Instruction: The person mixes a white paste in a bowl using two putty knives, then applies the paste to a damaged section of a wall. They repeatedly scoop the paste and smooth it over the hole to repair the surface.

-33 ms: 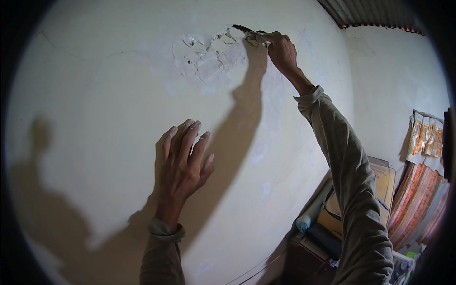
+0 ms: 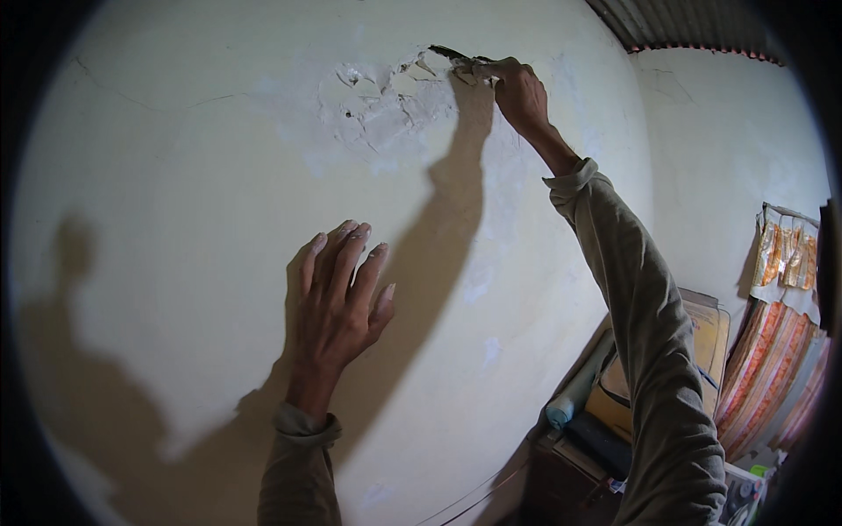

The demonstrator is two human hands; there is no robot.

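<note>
My right hand (image 2: 521, 95) is raised high against the pale wall (image 2: 210, 202), its fingers closed on a dark, narrow scraper-like tool (image 2: 449, 53). The tool points left along the upper edge of a damaged patch (image 2: 386, 101), where whitish plaster is rough, cracked and flaking. My fingers hide the tool's grip end. Lower down and to the left, my left hand (image 2: 340, 294) is open, fingers spread and pointing up, with pale dust on the tips. It holds nothing and is at the wall; whether the palm presses on it I cannot tell.
At the lower right, yellowish boards or cases (image 2: 709, 337) lean in the corner beside a light-blue roll (image 2: 566, 405) and a dark cabinet (image 2: 566, 482). An orange striped curtain (image 2: 772, 368) hangs at the right. Corrugated roofing (image 2: 693, 26) shows above. My arms cast shadows on the wall.
</note>
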